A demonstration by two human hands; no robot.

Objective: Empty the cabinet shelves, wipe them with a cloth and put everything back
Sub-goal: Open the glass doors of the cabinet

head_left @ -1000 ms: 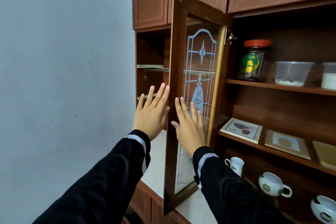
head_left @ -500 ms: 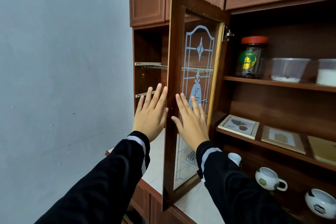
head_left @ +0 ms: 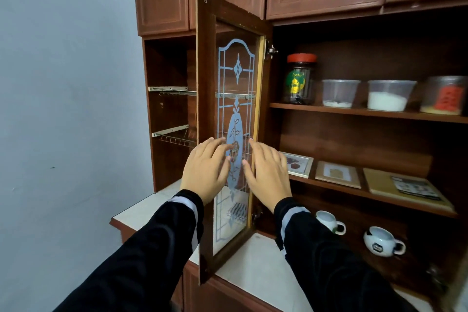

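Left hand (head_left: 205, 172) and right hand (head_left: 268, 175) are raised before the open glass door (head_left: 236, 78), each grip wide, fingers spread, holding nothing. To the right, the upper shelf (head_left: 354, 111) carries a red-lidded jar (head_left: 300, 78) and 3 plastic tubs (head_left: 390, 96).

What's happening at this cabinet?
A person's left hand and right hand are raised, open, at the open brown-framed glass door with a blue pattern; neither holds anything. The shelves are not yet emptied: a red-lidded dark jar, clear plastic tubs, framed pictures and white mugs sit inside. No cloth shows.
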